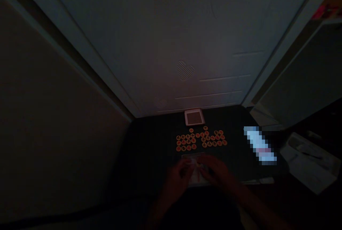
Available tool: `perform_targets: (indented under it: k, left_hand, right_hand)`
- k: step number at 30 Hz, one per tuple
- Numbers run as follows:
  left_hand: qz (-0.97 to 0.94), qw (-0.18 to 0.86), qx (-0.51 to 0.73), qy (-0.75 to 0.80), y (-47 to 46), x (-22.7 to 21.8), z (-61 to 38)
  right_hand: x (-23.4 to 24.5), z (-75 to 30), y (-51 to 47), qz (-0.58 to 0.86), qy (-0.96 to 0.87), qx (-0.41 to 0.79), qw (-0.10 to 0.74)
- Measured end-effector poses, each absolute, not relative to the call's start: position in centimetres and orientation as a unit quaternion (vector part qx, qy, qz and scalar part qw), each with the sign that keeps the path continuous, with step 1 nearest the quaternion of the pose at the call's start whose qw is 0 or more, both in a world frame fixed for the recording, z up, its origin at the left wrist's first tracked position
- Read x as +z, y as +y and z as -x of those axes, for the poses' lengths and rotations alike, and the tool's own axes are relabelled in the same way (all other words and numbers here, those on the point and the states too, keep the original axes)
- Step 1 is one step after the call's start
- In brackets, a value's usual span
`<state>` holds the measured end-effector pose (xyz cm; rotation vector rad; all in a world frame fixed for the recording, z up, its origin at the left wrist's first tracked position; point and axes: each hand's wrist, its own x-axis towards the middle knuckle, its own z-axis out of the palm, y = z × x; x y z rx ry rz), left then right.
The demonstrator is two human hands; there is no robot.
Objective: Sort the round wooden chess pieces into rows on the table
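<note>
In the dim light my left hand [177, 174] and my right hand [217, 169] come together at the front of a dark table [149, 151]. Both sets of fingers are closed around a small pale thing between them, too dark to name. Beneath them lies a whitish, partly see-through box or tray [196, 181], mostly covered by my hands. Just beyond, several round, light-coloured discs with dark and red markings, like Chinese chess pieces [188, 141], lie flat in rough rows in two groups. Two discs sit apart at the back.
A shallow white-rimmed square tray or lid [194, 117] stands at the table's back, near a pale panel with an embossed heart [185, 70]. To the right are a blurred-out bright oblong [259, 145] and a white box [311, 162]. A thin pale strip [258, 181] lies along the front right edge.
</note>
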<state>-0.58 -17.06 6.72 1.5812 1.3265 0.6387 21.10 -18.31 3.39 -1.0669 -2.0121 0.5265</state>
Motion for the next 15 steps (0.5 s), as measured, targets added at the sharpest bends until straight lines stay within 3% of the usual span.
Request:
perform_targets:
  k: [8, 15]
  left_hand:
    - [-0.571, 0.557, 0.290, 0.528, -16.9, 6.6, 0.0]
    - [-0.539, 0.565, 0.313, 0.541, -17.0, 6.6, 0.0]
  right_hand:
    - [4.6, -19.4, -18.8, 0.385, -0.799, 0.208, 0.412]
    - [4.4, -18.4, -19.1, 0.406, -0.767, 0.249, 0.430]
